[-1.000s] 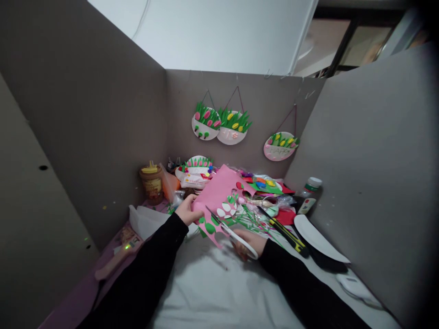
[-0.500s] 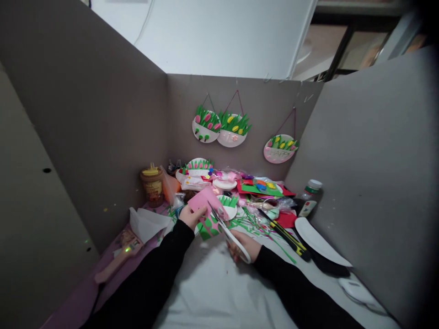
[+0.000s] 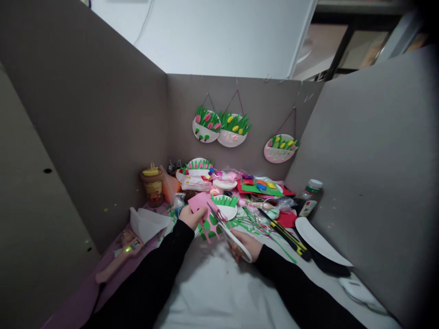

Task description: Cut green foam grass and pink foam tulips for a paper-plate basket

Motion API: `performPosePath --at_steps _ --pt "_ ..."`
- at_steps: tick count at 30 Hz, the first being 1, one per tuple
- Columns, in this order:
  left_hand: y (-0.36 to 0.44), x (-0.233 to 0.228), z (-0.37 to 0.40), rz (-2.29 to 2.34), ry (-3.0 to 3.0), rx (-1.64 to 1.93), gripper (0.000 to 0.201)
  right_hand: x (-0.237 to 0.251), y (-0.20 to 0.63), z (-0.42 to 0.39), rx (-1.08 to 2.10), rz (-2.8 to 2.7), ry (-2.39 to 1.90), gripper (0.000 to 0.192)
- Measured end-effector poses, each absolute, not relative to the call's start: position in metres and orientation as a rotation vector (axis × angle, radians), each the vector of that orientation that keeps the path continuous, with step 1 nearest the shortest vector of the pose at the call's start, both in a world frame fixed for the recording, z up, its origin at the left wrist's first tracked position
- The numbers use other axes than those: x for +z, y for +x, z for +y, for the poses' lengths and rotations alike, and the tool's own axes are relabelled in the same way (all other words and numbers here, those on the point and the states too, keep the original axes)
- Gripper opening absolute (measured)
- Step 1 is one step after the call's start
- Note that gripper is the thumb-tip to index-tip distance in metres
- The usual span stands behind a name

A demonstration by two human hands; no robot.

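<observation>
We are looking over a tabletop (image 3: pixel 68 299), which is showing pinkish at the left and pale at the right. On its left side we are seeing a pink corded tool (image 3: pixel 120 260) lying, its light glowing green, and a yellow-lidded jar (image 3: pixel 152 186) standing farther back. Toward the right, we are finding green paper strips (image 3: pixel 254 221) scattering loosely, a black-and-yellow utility knife (image 3: pixel 290 237) lying slantwise, and a white-capped bottle (image 3: pixel 309 201) standing behind it.

Three decorated plates (image 3: pixel 232 138) against grey partition (image 3: pixel 260 103); cup (image 3: pixel 152 189) (yellow-lidded) left, bottle (image 3: pixel 307 203) right.
</observation>
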State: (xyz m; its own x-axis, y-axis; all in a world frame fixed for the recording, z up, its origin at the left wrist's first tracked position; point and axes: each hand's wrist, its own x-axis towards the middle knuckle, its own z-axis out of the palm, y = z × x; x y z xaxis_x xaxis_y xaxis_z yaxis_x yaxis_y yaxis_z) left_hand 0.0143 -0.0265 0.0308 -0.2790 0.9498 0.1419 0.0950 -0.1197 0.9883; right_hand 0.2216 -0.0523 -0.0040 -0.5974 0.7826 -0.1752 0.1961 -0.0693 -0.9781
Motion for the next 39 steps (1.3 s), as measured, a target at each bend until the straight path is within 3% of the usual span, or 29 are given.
performPosePath --at_steps 16,39 --pt "0.017 0.044 -0.036 1.403 1.224 1.443 0.018 0.001 0.228 -0.050 1.742 -1.804 -1.063 0.026" --pt "0.012 0.052 -0.041 1.352 1.379 1.339 0.018 -0.004 0.239 -0.042 1.744 -1.879 -1.067 0.023"
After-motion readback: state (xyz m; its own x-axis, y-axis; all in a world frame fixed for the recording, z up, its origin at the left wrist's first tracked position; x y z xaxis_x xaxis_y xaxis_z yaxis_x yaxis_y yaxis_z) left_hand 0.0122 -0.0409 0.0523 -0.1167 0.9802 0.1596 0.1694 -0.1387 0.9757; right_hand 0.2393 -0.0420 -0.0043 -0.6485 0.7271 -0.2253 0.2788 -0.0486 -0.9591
